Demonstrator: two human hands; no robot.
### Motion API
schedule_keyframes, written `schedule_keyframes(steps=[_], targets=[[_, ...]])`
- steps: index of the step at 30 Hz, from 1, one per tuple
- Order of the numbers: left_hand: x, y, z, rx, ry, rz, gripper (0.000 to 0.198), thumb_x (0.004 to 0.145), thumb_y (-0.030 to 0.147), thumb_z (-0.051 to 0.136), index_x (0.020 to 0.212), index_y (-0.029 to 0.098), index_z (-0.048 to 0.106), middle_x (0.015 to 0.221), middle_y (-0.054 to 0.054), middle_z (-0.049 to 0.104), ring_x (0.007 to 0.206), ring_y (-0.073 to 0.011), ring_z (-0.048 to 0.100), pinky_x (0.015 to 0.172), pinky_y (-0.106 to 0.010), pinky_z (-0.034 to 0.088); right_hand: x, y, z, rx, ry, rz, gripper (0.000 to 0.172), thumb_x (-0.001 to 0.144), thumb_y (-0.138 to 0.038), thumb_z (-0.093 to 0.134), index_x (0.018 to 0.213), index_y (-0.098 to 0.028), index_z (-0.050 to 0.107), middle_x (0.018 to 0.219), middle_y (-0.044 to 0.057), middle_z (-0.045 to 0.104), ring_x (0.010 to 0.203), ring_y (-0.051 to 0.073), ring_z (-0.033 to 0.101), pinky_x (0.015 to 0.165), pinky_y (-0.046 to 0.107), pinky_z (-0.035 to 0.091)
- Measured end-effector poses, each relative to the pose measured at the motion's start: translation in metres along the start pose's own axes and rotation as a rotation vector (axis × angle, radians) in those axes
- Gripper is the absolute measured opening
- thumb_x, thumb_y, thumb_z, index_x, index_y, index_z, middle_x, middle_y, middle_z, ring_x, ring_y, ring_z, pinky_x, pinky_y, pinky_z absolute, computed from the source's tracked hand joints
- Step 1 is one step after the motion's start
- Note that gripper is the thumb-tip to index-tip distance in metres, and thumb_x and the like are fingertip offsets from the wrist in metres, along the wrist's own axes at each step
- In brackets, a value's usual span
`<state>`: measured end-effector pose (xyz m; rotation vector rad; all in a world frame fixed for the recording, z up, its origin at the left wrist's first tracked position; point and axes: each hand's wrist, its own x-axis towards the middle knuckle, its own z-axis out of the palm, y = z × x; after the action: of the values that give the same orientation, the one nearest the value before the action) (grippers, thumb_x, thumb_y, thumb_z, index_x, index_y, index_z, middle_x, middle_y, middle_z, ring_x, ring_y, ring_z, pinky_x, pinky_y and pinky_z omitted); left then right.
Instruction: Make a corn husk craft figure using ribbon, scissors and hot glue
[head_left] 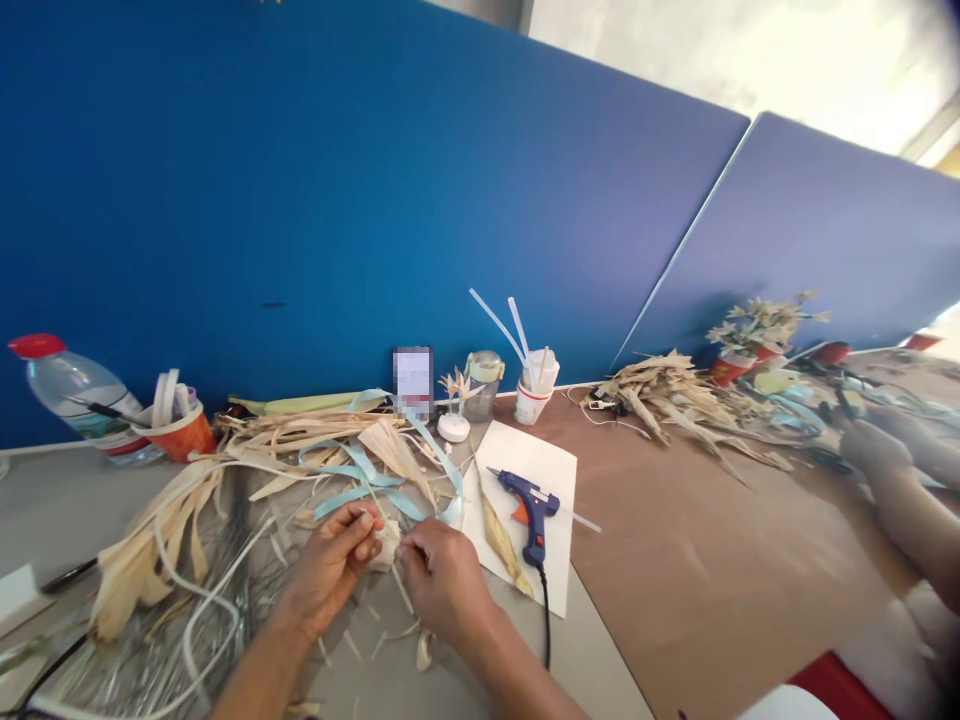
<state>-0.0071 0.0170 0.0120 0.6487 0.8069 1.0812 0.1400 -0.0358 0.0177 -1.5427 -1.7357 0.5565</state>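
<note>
My left hand point(341, 555) is closed in a pinch, at the upper end of a thin pale strip. A small cream piece of dried corn husk point(384, 550) shows between both hands. My right hand point(442, 575) is curled, with thumb and fingertips pinched at the husk's right edge. Fingers partly hide the husk. Just beyond the hands lie light-blue ribbon point(358, 470) and a broad dried husk leaf point(401, 455). To the right, a blue glue gun point(535, 515) with an orange trigger rests on white paper point(555, 590), next to a twisted husk point(501, 535).
A water bottle point(75, 385) and an orange cup point(184, 435) stand at left, near a looping white cable point(187, 585). Glue sticks rise from a cup point(532, 402) by the blue partition point(337, 200). At far right is another person's arm point(900, 490).
</note>
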Motion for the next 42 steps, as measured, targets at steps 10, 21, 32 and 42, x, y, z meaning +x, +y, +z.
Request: schedule_keyframes(steps=[10,21,32,42], targets=[[-0.002,0.003,0.0,-0.069,-0.048,-0.027,0.021,0.064,0.02,0.08,0.068,0.013,0.061,0.076,0.0,0.062,0.045,-0.0003,0.035,0.05,-0.018,0.04,-0.001,0.001,0.002,-0.014,0.013,0.015,0.012,0.079,-0.016,0.053,0.07,-0.019,0.062,0.07,0.002,0.065,0.066,0.014,0.058,0.06,0.021,0.037],[-0.006,0.007,0.004,0.012,-0.12,-0.03,0.024,0.064,0.022,0.08,0.063,0.014,0.057,0.064,0.004,0.051,0.049,-0.0034,0.039,0.054,-0.02,0.037,0.0,-0.002,-0.002,-0.025,-0.009,0.035,0.015,0.08,-0.015,0.053,0.071,-0.018,0.064,0.073,0.003,0.066,0.068,0.014,0.06,0.061,0.021,0.038],[-0.008,0.001,0.006,0.444,-0.2,-0.058,0.034,0.067,0.042,0.075,0.064,0.016,0.053,0.058,0.004,0.043,0.054,-0.0092,0.034,0.051,-0.022,0.028,0.001,0.002,-0.004,-0.069,0.007,-0.057,0.016,0.081,-0.012,0.052,0.073,-0.018,0.065,0.071,0.003,0.063,0.067,0.013,0.058,0.061,0.021,0.038],[-0.007,-0.002,-0.002,0.391,-0.32,-0.22,0.032,0.068,0.04,0.074,0.067,0.015,0.054,0.055,0.005,0.042,0.05,-0.0075,0.033,0.049,-0.022,0.024,0.003,0.005,-0.013,-0.193,-0.043,-0.229,0.02,0.083,-0.014,0.052,0.099,-0.018,0.063,0.084,0.004,0.065,0.074,0.016,0.058,0.067,0.025,0.038]])
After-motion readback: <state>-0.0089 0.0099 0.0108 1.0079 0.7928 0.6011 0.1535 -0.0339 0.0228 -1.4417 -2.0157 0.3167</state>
